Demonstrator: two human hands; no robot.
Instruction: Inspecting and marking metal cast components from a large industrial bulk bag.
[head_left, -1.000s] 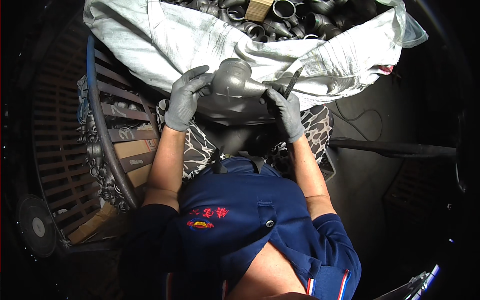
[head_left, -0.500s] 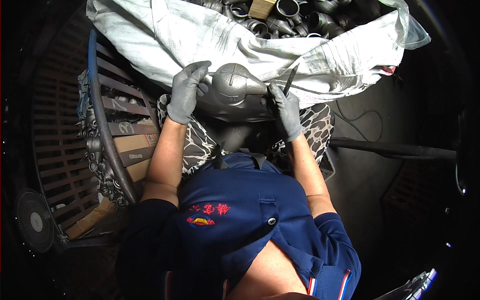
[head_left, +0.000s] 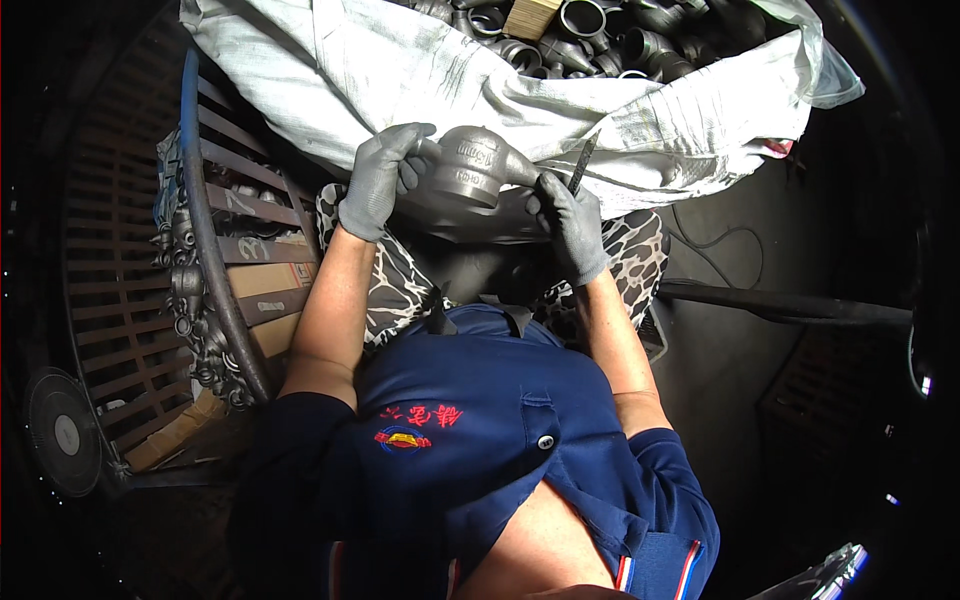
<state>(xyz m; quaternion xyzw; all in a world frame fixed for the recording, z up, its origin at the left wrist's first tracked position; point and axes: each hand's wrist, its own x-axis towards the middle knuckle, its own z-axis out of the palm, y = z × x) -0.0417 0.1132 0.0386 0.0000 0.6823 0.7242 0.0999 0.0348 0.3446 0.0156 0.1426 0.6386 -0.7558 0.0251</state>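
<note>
Grey metal pipe fitting (head_left: 470, 170) sits over the lap, against the edge of the white sack (head_left: 400, 70). Left hand (head_left: 380, 180), gloved, clamps its left end; right hand (head_left: 570, 225) grips the right side together with a thin dark tool (head_left: 583, 162). Fitting's underside hidden; surroundings dark; sack's top cut off.

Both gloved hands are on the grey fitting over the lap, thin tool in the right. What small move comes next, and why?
Probably bring the thin dark tool down to the fitting's near rim. The left hand grips the fitting's far side, steadying it, while the right hand holds the tool pointing up, its tip off the metal.
</note>
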